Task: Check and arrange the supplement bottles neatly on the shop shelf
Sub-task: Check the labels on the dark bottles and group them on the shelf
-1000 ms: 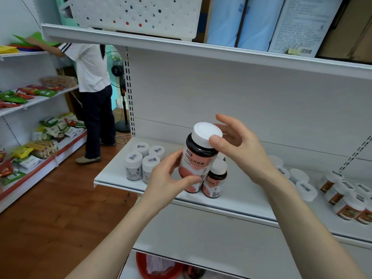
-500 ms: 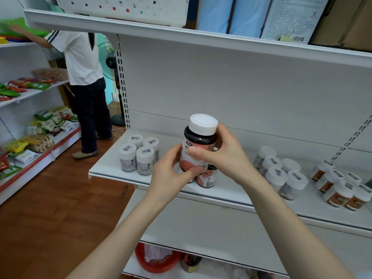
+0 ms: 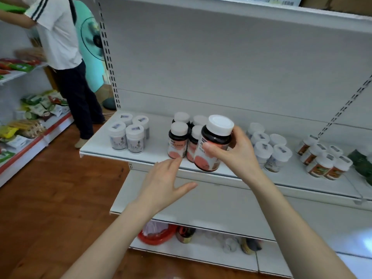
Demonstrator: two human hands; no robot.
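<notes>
Dark white-capped bottle [image 3: 216, 138] in right hand [image 3: 240, 156]

Dark bottle [image 3: 213, 146], white cap [image 3: 220, 124], pink label [image 3: 203, 161]

Right hand [image 3: 238, 153]: higher, thumb and fingers curled round a bottle [image 3: 216, 135], forearm bare. Left hand [image 3: 161, 184]: lower, back up, fingers straight, thumb spread, holding nothing.

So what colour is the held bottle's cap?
White cap on the bottle; head view.
</notes>
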